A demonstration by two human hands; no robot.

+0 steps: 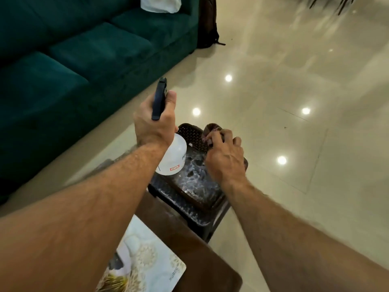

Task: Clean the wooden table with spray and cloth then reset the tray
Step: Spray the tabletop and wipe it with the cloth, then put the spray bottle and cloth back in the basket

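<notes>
Left hand: the left hand [154,123] is wrapped around the neck of the spray bottle [172,157], thumb up beside the dark trigger head [159,99]; fingers curled round it.
Spray bottle: white translucent body with a small red-edged label, held tilted, its base just above or touching the near left part of the stool top; contact cannot be told.
Right hand: the right hand [224,155] has its fingers curled, pinching a bunched dark reddish cloth [211,131] at the far side of the stool.
Cloth: crumpled, blurred, mostly hidden by the fingers; it sits over the stool's far right edge.
Stool: a dark plastic stool [189,199] with a perforated top, standing on the floor just beyond the table's far corner; its top looks glossy with pale streaks.
Wooden table: brown wooden table [189,245] at the bottom centre, under both forearms.
Tray: a pale patterned tray [147,256] with gold floral print lies on the table's near left part, partly covered by the left forearm.
Surroundings: a dark green sofa [73,60] at left; glossy cream tile floor [294,102] with lamp reflections; a dark bag [207,24] against the sofa's end.
</notes>
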